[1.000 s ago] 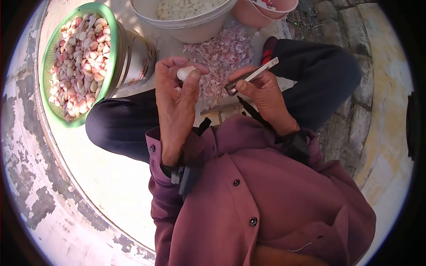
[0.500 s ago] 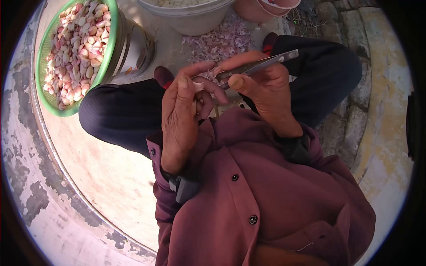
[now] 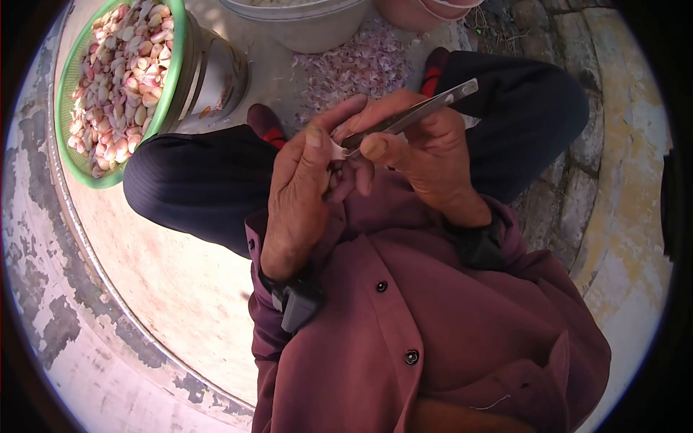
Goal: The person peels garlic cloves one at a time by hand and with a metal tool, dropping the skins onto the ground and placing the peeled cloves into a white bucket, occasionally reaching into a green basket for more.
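Note:
My left hand (image 3: 299, 184) is closed around a pale garlic clove (image 3: 338, 151), pinched near the thumb tip and partly hidden by the fingers. My right hand (image 3: 433, 155) grips a metal knife (image 3: 411, 113), its thumb and fingers pressed on it. The knife's far end points up and to the right, while its other end lies against the clove. Both hands meet above my lap, fingertips nearly touching. Below them on the ground lies a heap of pinkish garlic skins (image 3: 361, 65).
A green basket (image 3: 59, 115) full of unpeeled garlic cloves rests at the upper left on a bucket (image 3: 220, 76). A large pale tub (image 3: 310, 29) stands at the top, beside a pink container (image 3: 415, 13). My bent knees flank the skins.
My hands have drawn closer together. The knife has shifted slightly left and its inner end now meets the clove. My left fingers have curled in around it.

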`<act>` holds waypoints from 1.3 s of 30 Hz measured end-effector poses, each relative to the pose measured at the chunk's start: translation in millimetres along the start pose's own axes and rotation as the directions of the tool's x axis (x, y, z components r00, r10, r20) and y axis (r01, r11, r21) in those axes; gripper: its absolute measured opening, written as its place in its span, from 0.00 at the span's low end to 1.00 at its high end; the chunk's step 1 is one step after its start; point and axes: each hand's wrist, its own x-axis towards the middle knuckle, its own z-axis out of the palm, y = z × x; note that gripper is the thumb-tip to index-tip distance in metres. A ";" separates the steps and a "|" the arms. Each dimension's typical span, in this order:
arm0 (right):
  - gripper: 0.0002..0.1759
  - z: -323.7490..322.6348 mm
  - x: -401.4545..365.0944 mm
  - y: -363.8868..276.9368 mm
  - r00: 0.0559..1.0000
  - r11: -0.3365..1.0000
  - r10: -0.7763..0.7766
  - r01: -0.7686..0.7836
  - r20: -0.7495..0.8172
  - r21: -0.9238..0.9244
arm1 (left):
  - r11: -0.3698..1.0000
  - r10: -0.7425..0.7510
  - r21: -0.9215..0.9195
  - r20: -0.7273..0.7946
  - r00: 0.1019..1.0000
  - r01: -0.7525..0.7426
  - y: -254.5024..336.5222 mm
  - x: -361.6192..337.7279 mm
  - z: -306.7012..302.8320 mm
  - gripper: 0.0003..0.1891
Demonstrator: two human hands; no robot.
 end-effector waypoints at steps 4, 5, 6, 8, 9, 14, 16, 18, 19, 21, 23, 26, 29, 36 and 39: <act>0.10 -4.4 -0.4 -3.9 0.994 0.993 0.112 -0.112 0.008 0.042 | 0.993 -0.008 0.119 0.068 0.998 0.000 0.3 -0.1 -2.1 0.36; 0.10 -6.1 -0.8 -2.8 0.994 0.993 0.113 -0.113 0.006 0.043 | 0.993 -0.010 0.119 0.068 0.998 0.002 0.1 -0.3 -0.7 0.36; 0.10 -8.3 -1.5 -0.3 0.993 0.993 0.116 -0.116 -0.020 0.013 | 0.992 -0.008 0.126 0.059 0.998 0.001 0.0 -0.5 2.0 0.36; 0.10 -10.7 -3.0 2.6 0.991 0.992 0.123 -0.124 -0.043 -0.014 | 0.991 -0.007 0.131 0.045 0.999 0.001 0.6 -1.4 4.1 0.36; 0.10 -11.7 -3.5 3.4 0.982 0.985 0.172 -0.170 -0.072 0.031 | 0.996 0.008 0.091 0.073 0.997 -0.014 0.8 -1.1 4.1 0.36; 0.10 -14.2 -4.4 15.3 0.969 0.980 0.200 -0.195 -0.148 0.044 | 0.997 0.054 -0.043 -0.136 0.989 -0.061 -16.0 6.3 -1.9 0.31; 0.10 -17.1 -0.8 17.9 0.978 0.989 0.020 -0.050 -0.209 -0.140 | 0.963 0.264 0.115 -0.240 0.934 -0.242 -19.0 5.5 -10.3 0.24; 0.10 -18.8 -1.2 16.9 0.975 0.985 0.022 -0.059 -0.220 -0.162 | 0.952 0.302 0.046 -0.277 0.912 -0.301 -19.2 2.9 -1.6 0.18; 0.10 -18.7 0.0 16.3 0.975 0.981 0.027 -0.067 -0.219 -0.179 | 0.939 0.336 0.164 -0.249 0.908 -0.302 -16.8 1.0 1.1 0.19; 0.10 -13.5 0.3 13.6 0.978 0.983 0.044 -0.079 -0.202 -0.167 | 0.911 0.366 0.284 -0.225 0.903 -0.299 -17.8 -0.7 3.8 0.20; 0.10 -10.7 -0.2 14.3 0.980 0.984 0.060 -0.090 -0.189 -0.154 | 0.938 0.335 0.195 -0.287 0.898 -0.287 -24.0 1.3 4.4 0.19; 0.09 -11.9 -1.2 16.5 0.990 0.992 0.040 -0.056 -0.137 -0.117 | 0.933 0.350 0.192 -0.294 0.889 -0.303 -25.4 2.6 2.8 0.15; 0.08 -19.6 -1.1 19.6 0.990 0.989 0.042 -0.060 -0.134 -0.133 | 0.983 0.125 -0.094 -0.277 0.953 -0.156 -19.8 -5.4 -4.0 0.12; 0.09 -47.6 -7.2 31.9 0.947 0.954 0.061 -0.148 -0.315 -0.260 | 0.946 0.282 0.247 -0.313 0.907 -0.209 -27.6 -1.2 -7.8 0.10; 0.10 -28.8 -6.8 9.1 0.956 0.948 0.113 -0.186 -0.272 -0.258 | 0.885 0.339 0.413 -0.260 0.904 -0.213 -29.2 2.1 -8.8 0.12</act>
